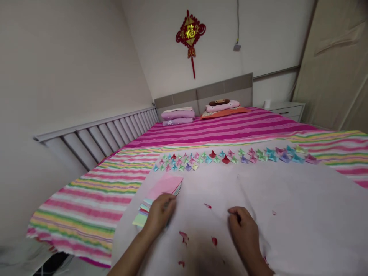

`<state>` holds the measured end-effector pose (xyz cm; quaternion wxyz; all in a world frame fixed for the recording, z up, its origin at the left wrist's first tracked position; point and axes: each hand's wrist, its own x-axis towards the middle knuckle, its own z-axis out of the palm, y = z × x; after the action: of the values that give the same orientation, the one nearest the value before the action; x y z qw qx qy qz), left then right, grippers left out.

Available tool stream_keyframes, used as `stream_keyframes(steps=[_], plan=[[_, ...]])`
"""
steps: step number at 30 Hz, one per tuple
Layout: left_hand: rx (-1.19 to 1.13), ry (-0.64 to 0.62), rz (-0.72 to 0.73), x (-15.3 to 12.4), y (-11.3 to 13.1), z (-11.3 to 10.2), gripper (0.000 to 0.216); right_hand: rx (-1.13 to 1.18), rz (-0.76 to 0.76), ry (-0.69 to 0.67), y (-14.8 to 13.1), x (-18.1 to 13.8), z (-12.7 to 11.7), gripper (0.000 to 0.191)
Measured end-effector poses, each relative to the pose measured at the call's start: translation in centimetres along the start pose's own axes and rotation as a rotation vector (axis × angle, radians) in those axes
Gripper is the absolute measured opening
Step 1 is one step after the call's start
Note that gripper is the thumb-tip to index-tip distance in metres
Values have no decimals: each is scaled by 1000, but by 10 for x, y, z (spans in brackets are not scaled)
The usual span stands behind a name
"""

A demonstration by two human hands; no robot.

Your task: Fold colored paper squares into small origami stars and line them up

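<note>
My left hand (pixel 161 211) is at the near edge of a stack of coloured paper sheets, its fingers curled in and slightly blurred. Whether it grips any paper is hidden. A pink sheet (pixel 166 184) tops the stack, and a fanned pile of green, blue and red sheets (pixel 140 218) lies just left of the hand. My right hand (pixel 244 230) is over the white board-like surface (pixel 301 218), with its fingers closed in a loose fist; nothing shows in them. Rows of small folded paper pieces (pixel 225 159) in many colours stand along the far side.
Red scraps (pixel 184 237) lie scattered between and beside the hands. The white surface rests on a bed with a striped cover (pixel 83 207). Folded bedding (pixel 178 115) sits at the headboard (pixel 227 90). A railing (pixel 115 126) runs along the left, and a nightstand (pixel 290 111) stands back right.
</note>
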<state>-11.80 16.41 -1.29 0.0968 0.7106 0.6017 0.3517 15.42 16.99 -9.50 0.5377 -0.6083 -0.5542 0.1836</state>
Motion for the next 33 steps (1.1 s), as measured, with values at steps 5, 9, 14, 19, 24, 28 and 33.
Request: stream_keyframes(steps=[5, 9, 14, 19, 24, 28, 33], plan=[[36, 64, -176, 5, -34, -36, 28, -69, -20, -4, -4, -2, 2, 17], [31, 76, -142, 0, -43, -32, 32, -100, -43, 3, -6, -3, 3, 14], [56, 77, 4, -17, -51, -10, 28, -151, -57, -3, -8, -2, 2, 15], [16, 90, 30, -38, -53, -10, 28, -225, -73, -3, -7, -2, 5, 16], [19, 108, 2, -47, -54, -31, 29, -275, -103, 13, -7, -1, 6, 16], [37, 126, -1, -39, -52, -40, 30, -284, -120, 20, -6, 0, 6, 15], [136, 41, 10, -5, -48, -32, 31, -264, -119, 26, -5, 0, 6, 15]])
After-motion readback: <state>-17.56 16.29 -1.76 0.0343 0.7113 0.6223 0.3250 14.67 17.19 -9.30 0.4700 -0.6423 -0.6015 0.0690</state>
